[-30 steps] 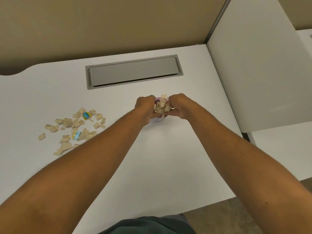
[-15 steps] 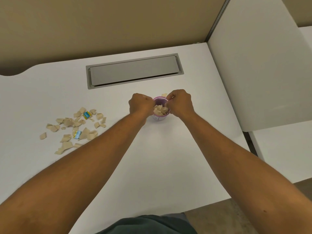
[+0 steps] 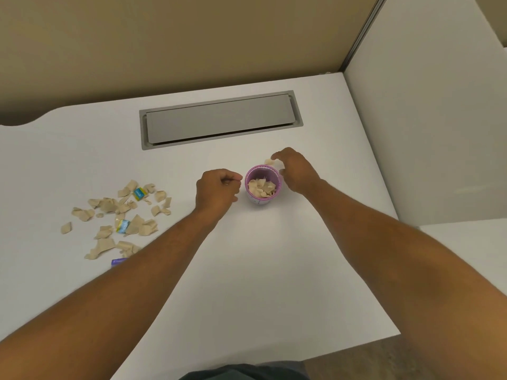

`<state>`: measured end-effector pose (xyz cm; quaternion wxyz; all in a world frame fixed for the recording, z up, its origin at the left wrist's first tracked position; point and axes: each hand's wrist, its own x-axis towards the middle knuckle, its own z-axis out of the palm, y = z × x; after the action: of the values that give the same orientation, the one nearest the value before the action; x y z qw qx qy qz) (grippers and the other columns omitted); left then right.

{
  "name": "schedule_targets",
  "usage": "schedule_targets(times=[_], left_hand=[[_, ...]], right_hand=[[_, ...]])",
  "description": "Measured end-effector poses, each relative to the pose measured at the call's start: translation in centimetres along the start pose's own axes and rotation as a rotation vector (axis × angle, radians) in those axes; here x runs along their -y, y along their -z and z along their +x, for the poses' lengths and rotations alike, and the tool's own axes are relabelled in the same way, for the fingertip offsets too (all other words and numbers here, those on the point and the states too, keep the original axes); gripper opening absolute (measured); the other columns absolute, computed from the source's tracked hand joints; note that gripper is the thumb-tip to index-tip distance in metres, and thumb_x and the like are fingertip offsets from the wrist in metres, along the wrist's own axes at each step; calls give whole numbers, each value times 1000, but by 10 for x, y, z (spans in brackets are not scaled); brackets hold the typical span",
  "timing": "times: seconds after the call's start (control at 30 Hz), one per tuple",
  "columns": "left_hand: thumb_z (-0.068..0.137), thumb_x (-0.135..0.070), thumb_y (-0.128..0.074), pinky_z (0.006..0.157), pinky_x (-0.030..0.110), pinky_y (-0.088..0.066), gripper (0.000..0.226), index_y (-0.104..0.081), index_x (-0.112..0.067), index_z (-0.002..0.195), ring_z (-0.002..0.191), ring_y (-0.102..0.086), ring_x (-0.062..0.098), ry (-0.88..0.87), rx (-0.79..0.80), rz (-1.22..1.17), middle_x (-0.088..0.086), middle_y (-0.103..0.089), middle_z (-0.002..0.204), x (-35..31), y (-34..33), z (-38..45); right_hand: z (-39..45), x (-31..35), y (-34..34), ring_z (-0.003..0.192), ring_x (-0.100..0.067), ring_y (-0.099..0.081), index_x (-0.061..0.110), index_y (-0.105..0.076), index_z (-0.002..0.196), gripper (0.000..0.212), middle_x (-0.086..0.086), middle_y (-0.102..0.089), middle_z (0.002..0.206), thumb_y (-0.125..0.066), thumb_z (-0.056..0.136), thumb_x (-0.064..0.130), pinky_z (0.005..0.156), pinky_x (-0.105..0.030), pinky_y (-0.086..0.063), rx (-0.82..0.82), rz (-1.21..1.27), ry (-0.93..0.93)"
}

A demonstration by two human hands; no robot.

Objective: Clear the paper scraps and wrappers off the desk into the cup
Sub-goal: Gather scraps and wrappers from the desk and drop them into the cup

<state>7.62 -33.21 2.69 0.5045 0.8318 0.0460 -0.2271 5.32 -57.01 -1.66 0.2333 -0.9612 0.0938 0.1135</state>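
A small purple cup (image 3: 262,198) stands upright on the white desk (image 3: 247,270), holding several tan paper scraps. My left hand (image 3: 218,189) hovers just left of the cup, fingers curled shut with nothing visible in them. My right hand (image 3: 296,171) is at the cup's far right rim, its fingertips pinching a tan paper scrap (image 3: 270,162) just behind the cup. A pile of tan paper scraps (image 3: 120,215) lies on the desk at the left, with two blue-yellow wrappers (image 3: 140,193) (image 3: 122,225) and a purple wrapper (image 3: 118,261) partly hidden by my left forearm.
A grey cable hatch (image 3: 220,120) is set into the desk behind the cup. A tan partition wall (image 3: 192,37) stands at the back and a white divider panel (image 3: 428,119) at the right. The desk's front edge runs near my body.
Both hands have let the handful of scraps fall into the cup and moved apart. My left hand drew back to the left; my right hand went behind the cup onto a stray scrap.
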Motion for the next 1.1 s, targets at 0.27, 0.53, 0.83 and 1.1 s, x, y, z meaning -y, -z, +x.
schedule_targets(times=[0.27,0.53,0.83,1.1], left_hand=[[92,-4,-64,69,30,-65,20,-80,-14,97,79,-73,17,80,20,6,7,-77,88,28,23,14],[90,-4,-63,74,34,-66,21,-80,-14,96,78,-73,17,124,29,-12,2,-76,82,44,32,9],[89,-6,-70,76,32,-66,17,-80,-14,99,77,-73,18,50,83,-39,1,-76,85,30,19,1],[89,-12,-69,77,33,-66,15,-80,-20,97,80,-73,15,-17,82,-30,-1,-77,87,33,33,-20]], right_hand=[[32,2,-8,131,-25,-54,21,-74,115,23,-4,-59,143,-58,100,26,104,-39,-49,192,-339,268],[10,-4,-3,96,-31,-73,-1,-81,93,16,-16,-79,99,-66,89,2,87,-37,-57,-143,118,-181],[-54,44,20,86,-5,-70,19,-83,88,7,7,-78,93,-78,85,15,73,-15,-54,-328,432,28],[-76,78,14,103,-20,-66,16,-80,101,15,1,-76,108,-66,97,20,92,-41,-55,-349,363,6]])
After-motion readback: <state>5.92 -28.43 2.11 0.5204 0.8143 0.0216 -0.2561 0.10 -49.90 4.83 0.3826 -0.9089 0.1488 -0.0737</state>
